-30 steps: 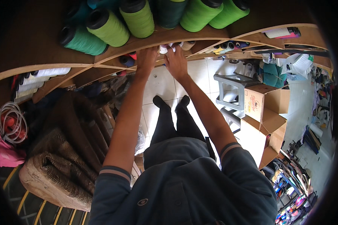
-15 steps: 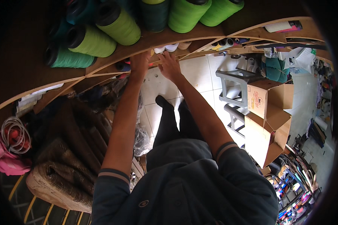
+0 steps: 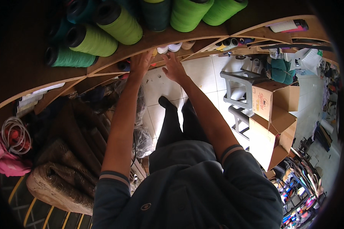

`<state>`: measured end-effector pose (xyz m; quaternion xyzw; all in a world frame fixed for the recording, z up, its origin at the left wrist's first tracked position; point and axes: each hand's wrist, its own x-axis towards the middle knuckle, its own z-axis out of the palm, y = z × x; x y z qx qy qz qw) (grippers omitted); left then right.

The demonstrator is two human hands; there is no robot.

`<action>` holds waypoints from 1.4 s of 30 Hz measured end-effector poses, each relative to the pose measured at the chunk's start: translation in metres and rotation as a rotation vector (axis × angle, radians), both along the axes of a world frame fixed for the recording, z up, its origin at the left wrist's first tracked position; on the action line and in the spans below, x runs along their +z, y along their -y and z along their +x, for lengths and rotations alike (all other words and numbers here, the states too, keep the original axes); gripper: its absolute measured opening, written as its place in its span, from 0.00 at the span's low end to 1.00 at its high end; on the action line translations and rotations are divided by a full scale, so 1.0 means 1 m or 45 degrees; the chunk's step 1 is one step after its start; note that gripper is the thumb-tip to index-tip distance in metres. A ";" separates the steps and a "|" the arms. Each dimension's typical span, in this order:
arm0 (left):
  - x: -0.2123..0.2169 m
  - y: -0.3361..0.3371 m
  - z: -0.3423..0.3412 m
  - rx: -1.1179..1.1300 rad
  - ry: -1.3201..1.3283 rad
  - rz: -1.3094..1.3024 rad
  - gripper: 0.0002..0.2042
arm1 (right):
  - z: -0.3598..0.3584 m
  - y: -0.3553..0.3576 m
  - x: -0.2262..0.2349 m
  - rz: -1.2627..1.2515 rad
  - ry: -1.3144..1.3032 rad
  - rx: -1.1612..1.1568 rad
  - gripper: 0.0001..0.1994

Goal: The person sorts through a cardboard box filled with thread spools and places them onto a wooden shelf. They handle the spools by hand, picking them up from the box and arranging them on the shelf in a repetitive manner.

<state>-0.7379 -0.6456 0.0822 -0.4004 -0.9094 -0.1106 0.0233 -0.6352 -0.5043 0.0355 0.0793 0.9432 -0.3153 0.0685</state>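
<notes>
Fingers of the left hand (image 3: 140, 64) and right hand (image 3: 173, 68) spread, apparently empty, reaching for white spools (image 3: 169, 48) shelved just above.

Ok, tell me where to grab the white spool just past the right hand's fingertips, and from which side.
Take the white spool by its rounded side wall, coming in from the shelf's open front, where the right hand already is. It lies under the wooden shelf board, with another white spool close beside it, so pinching its exposed end face and sides and drawing it outward looks easiest.
</notes>
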 end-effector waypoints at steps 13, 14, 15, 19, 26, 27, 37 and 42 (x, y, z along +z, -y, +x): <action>-0.016 0.031 0.073 -0.148 0.115 0.018 0.23 | 0.098 -0.021 -0.015 -0.063 0.092 -0.107 0.28; -0.023 0.031 0.071 -0.125 0.183 0.070 0.22 | 0.107 -0.024 -0.018 -0.071 0.116 -0.124 0.27; -0.030 0.031 0.069 -0.103 0.258 0.121 0.20 | 0.117 -0.025 -0.020 -0.078 0.132 -0.140 0.27; -0.056 0.034 0.046 0.067 0.274 0.209 0.15 | 0.144 -0.028 -0.029 -0.124 0.212 -0.166 0.26; -0.058 0.036 0.034 -0.009 0.232 0.162 0.14 | 0.179 -0.039 -0.028 -0.176 0.277 -0.278 0.25; -0.058 0.037 0.036 -0.030 0.194 0.171 0.14 | 0.183 -0.041 -0.026 -0.170 0.274 -0.293 0.25; -0.064 0.007 0.068 0.097 0.518 0.186 0.11 | 0.236 -0.072 -0.025 -0.180 0.307 -0.428 0.22; -0.107 -0.041 0.071 0.018 1.006 0.119 0.19 | 0.275 -0.091 -0.032 -0.183 0.243 -0.472 0.22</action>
